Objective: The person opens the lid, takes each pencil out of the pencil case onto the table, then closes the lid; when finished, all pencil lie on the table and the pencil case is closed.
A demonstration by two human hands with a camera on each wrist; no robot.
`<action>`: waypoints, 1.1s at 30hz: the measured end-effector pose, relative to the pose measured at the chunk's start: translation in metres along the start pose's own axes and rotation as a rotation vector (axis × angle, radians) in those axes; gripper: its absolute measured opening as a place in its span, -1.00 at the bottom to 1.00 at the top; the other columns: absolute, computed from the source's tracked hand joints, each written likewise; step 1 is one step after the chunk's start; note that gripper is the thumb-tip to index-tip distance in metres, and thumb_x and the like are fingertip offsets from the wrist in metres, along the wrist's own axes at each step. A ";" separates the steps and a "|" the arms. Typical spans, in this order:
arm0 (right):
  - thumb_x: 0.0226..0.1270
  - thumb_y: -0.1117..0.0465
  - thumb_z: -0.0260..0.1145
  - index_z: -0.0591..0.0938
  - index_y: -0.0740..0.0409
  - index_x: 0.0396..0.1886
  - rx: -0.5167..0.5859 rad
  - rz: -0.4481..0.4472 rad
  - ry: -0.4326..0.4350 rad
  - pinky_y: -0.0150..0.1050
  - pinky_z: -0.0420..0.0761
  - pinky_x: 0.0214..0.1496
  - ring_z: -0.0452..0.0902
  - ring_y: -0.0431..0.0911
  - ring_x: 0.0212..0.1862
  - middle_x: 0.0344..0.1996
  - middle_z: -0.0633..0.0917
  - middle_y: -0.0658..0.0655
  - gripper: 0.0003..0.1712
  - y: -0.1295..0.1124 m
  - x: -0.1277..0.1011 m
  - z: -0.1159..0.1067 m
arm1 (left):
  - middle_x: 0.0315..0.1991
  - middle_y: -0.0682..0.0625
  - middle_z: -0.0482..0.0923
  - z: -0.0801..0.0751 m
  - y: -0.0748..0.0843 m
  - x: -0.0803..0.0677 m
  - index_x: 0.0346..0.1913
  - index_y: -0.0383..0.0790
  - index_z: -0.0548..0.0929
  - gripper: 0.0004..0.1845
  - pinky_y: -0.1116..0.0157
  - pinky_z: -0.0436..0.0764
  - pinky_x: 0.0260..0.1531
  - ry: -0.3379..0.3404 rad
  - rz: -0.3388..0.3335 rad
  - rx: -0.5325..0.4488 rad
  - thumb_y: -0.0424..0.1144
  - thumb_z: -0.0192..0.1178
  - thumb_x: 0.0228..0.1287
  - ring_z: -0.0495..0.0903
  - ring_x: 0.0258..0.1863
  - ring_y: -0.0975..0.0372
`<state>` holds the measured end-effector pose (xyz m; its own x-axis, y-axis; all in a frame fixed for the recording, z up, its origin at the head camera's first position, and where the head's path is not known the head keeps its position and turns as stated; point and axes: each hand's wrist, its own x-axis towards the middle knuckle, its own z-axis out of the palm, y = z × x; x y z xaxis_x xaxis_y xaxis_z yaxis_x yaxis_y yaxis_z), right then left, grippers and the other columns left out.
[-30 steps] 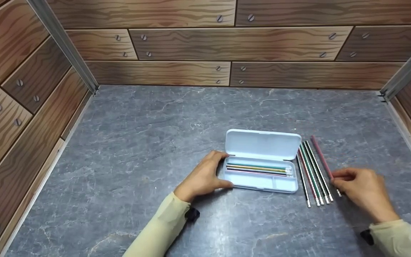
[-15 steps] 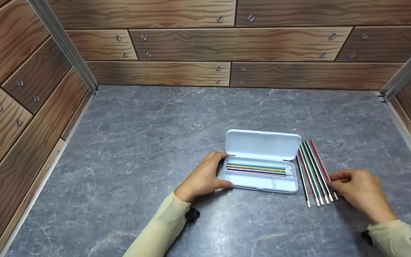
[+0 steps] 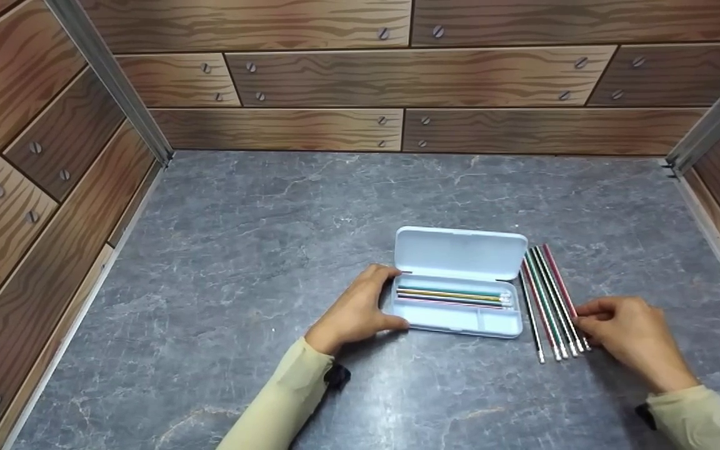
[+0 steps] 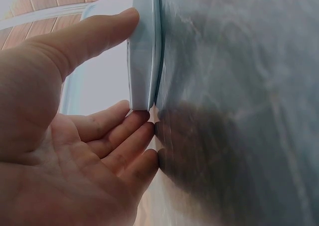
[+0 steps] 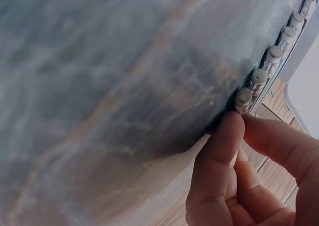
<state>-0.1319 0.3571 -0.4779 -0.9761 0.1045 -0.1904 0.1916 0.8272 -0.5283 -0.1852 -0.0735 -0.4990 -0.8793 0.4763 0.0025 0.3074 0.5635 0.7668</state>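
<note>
Head view, pencils (image 3: 549, 300) beside pencil case (image 3: 460, 284)

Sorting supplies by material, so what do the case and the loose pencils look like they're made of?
Case: probably moulded plastic, matte pale blue, thin rounded walls. Pencils: likely painted wood with glossy striped coating; metal ferrules and pale eraser tips show at the near ends.

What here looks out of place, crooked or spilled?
Nothing stands out. The pencil case sits open and flat with pencils inside, steadied by the left hand. The loose pencils lie side by side in a neat row, with the right hand at the outermost one.
</note>
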 end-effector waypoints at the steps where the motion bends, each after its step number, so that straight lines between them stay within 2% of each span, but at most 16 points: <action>1: 0.52 0.10 0.48 0.83 0.36 0.11 0.000 0.000 -0.001 -0.33 0.56 -0.41 0.74 -0.21 -0.41 -0.36 0.91 0.12 -0.59 0.000 0.000 -0.001 | 0.45 -0.18 0.55 0.000 0.000 0.000 0.54 -0.32 0.51 -0.06 -0.01 0.50 0.64 -0.002 -0.002 -0.003 -0.19 0.74 0.13 0.54 0.46 0.00; 4: 0.56 0.12 0.44 0.83 0.38 0.12 0.003 -0.005 0.009 -0.35 0.59 -0.42 0.76 -0.21 -0.42 -0.33 0.92 0.18 -0.60 -0.002 0.001 -0.002 | 0.45 -0.18 0.55 -0.001 0.000 0.000 0.55 -0.32 0.50 -0.06 -0.01 0.49 0.65 -0.009 -0.007 -0.008 -0.19 0.73 0.14 0.54 0.47 0.00; 7: 0.58 0.13 0.42 0.82 0.39 0.13 0.004 -0.025 0.054 -0.35 0.63 -0.42 0.79 -0.19 -0.42 -0.26 0.92 0.27 -0.60 -0.006 0.001 -0.003 | 0.45 -0.18 0.55 -0.001 0.000 0.000 0.55 -0.32 0.50 -0.06 -0.01 0.48 0.65 -0.013 -0.007 -0.007 -0.19 0.73 0.15 0.54 0.47 0.00; 11: 0.56 0.14 0.45 0.85 0.33 0.08 -0.018 -0.110 0.187 -0.21 0.68 -0.28 0.82 0.00 -0.31 -0.13 0.91 0.36 -0.66 -0.021 0.004 0.000 | 0.45 -0.17 0.56 -0.001 0.001 0.000 0.55 -0.31 0.50 -0.07 0.00 0.49 0.64 -0.009 -0.004 -0.001 -0.18 0.73 0.15 0.54 0.47 0.01; 13: 0.53 0.16 0.48 0.87 0.26 0.05 -0.022 -0.179 0.257 -0.24 0.67 -0.22 0.82 0.10 -0.23 -0.11 0.91 0.36 -0.71 -0.032 0.007 0.005 | 0.45 -0.17 0.56 -0.001 0.001 0.000 0.54 -0.31 0.50 -0.07 0.01 0.50 0.64 -0.005 -0.004 0.001 -0.18 0.73 0.15 0.54 0.46 0.02; 15: 0.49 0.21 0.52 0.90 0.21 0.01 -0.006 -0.259 0.311 -0.38 0.65 -0.15 0.83 0.13 -0.17 -0.10 0.91 0.35 -0.77 -0.044 0.009 0.011 | 0.45 -0.17 0.56 -0.001 0.001 0.000 0.54 -0.31 0.50 -0.07 0.01 0.50 0.64 -0.003 -0.004 0.001 -0.19 0.73 0.14 0.55 0.46 0.02; 18: 0.39 0.31 0.59 0.91 0.17 -0.02 0.032 -0.396 0.341 -0.69 0.51 -0.11 0.82 -0.02 -0.15 -0.11 0.93 0.28 -0.80 -0.060 0.013 0.023 | 0.44 -0.18 0.56 -0.001 0.001 0.000 0.54 -0.32 0.51 -0.06 0.01 0.50 0.64 0.001 0.001 0.006 -0.19 0.74 0.13 0.55 0.46 0.00; 21: 0.28 0.42 0.64 0.91 0.17 -0.06 0.045 -0.549 0.331 -0.79 0.51 -0.02 0.82 -0.12 -0.15 -0.14 0.93 0.18 -0.75 -0.072 0.017 0.035 | 0.44 -0.19 0.56 0.000 0.001 0.000 0.54 -0.32 0.51 -0.06 0.01 0.50 0.64 0.000 0.004 0.003 -0.20 0.74 0.13 0.55 0.46 0.00; 25: 0.20 0.51 0.64 0.91 0.19 -0.06 0.016 -0.715 0.270 -0.43 0.82 -0.02 0.86 -0.03 -0.16 -0.16 0.93 0.09 -0.68 -0.082 0.024 0.046 | 0.43 -0.18 0.57 0.000 0.002 0.000 0.54 -0.31 0.51 -0.07 0.01 0.50 0.64 -0.003 0.001 0.002 -0.20 0.74 0.13 0.55 0.46 0.00; 28: 0.16 0.54 0.65 0.90 0.20 -0.06 -0.029 -0.805 0.233 -0.10 0.89 -0.08 0.86 0.02 -0.17 -0.17 0.92 0.08 -0.64 -0.086 0.029 0.053 | 0.42 -0.18 0.57 -0.001 0.001 0.000 0.54 -0.31 0.51 -0.06 0.01 0.50 0.64 -0.001 -0.001 0.008 -0.20 0.74 0.13 0.56 0.45 0.00; 33: 0.13 0.49 0.70 0.89 0.20 -0.06 -0.134 -0.904 0.229 -0.04 0.86 -0.09 0.85 0.01 -0.19 -0.20 0.91 0.09 -0.64 -0.090 0.034 0.063 | 0.42 -0.18 0.57 -0.001 0.001 0.000 0.54 -0.31 0.51 -0.06 0.02 0.50 0.64 0.000 -0.003 0.007 -0.20 0.74 0.13 0.56 0.45 0.00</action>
<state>-0.1757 0.2516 -0.4886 -0.7476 -0.5142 0.4203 -0.6482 0.7028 -0.2933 -0.1853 -0.0739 -0.4974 -0.8804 0.4743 0.0004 0.3073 0.5697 0.7622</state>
